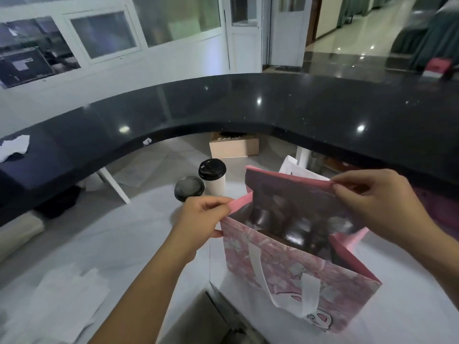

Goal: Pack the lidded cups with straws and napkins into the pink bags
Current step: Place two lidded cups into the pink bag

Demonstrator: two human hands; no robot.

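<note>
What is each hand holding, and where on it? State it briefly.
Both hold the pink bag by its top rim: the left hand pinches the left side edge and the right hand pinches the far rim, spreading the mouth open.

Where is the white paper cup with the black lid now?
In the head view, the white paper cup stands left of the pink bag, just behind another black-lidded cup.

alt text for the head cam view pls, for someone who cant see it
Two bare hands hold a pink patterned paper bag open on a white table, the left hand pinching its left rim and the right hand its far rim. Two white paper cups with black lids stand behind it, below a curved black counter.
</note>
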